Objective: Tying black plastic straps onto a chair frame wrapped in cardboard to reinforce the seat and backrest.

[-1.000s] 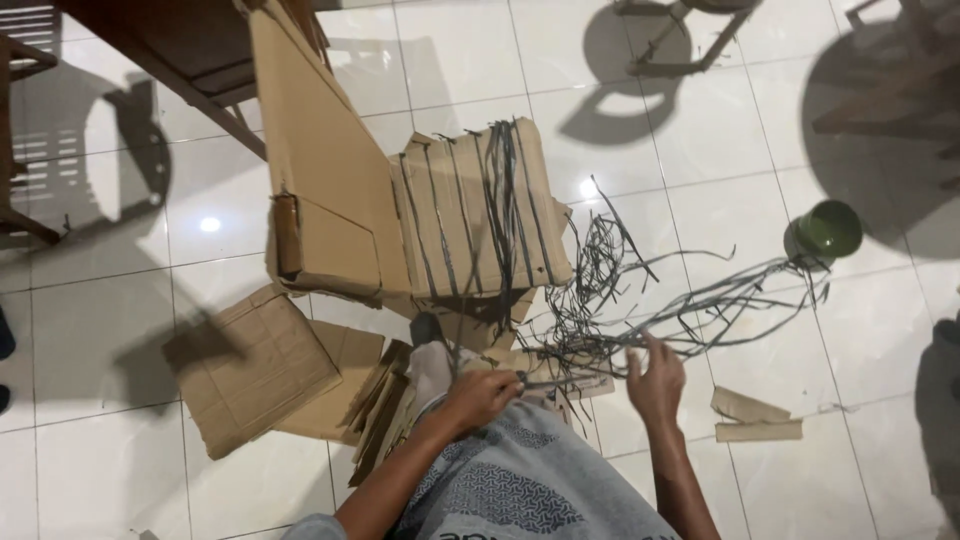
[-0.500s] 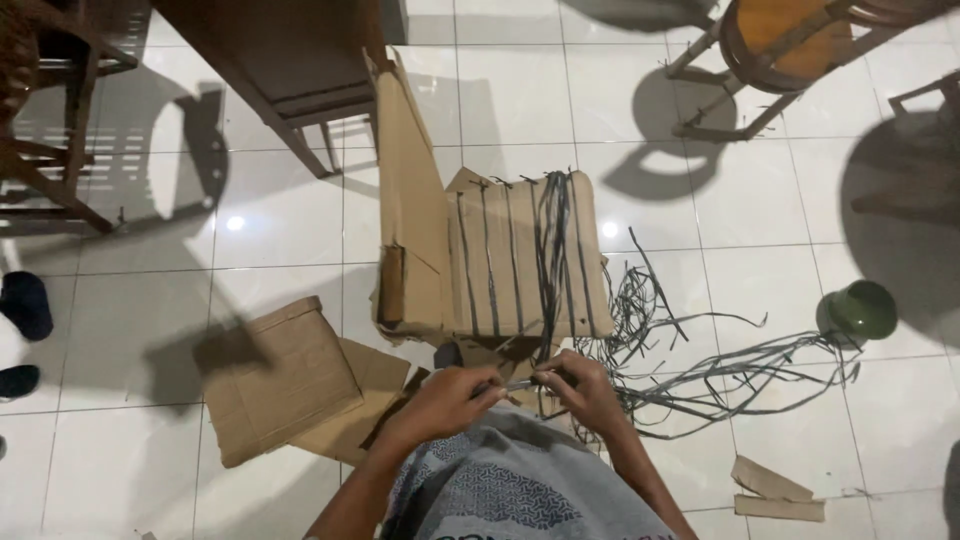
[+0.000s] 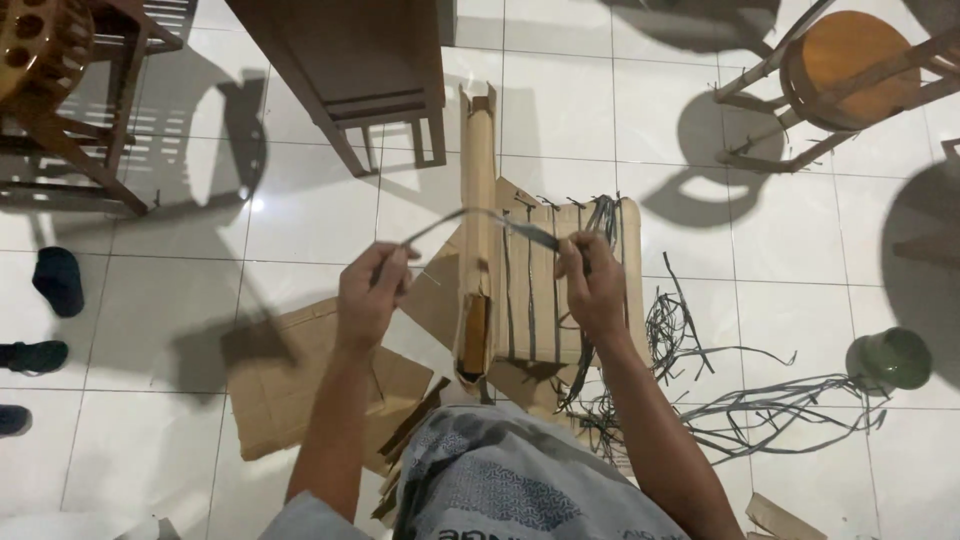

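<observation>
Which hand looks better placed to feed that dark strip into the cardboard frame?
Probably the right hand. It pinches the dark strip directly over the cardboard frame, beside the strips already laced there. The left hand holds the other end out to the side, clear of the frame.

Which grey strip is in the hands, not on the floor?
The strip stretched between left hand and right hand, arching above the cardboard frame; the others lie loose on the tiles.
</observation>
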